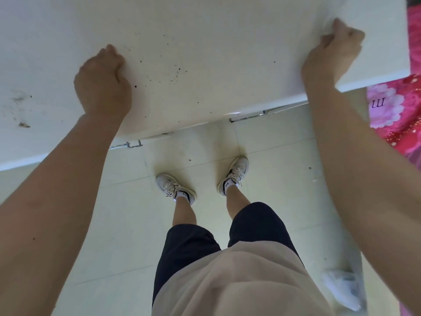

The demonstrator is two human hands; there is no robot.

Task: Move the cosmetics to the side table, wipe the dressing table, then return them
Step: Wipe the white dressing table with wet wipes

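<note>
The left hand (102, 85) rests clenched on the dressing table (205, 37) at centre left. The right hand (335, 51) is also clenched, at the upper right near the table's corner. Both sets of fingertips are tucked out of sight. The tabletop fills the frame's upper half and is dotted with dark specks (173, 75). Two metal handles (257, 115) show half-hidden under its front edge. One blurred whitish object (344, 290) lies lower right.

White dressing table (205, 30), speckled with dark spots.

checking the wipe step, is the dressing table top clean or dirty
Dirty: dark specks dot the dressing table top between the left hand and right hand, grey smudges mark its left part.
</note>
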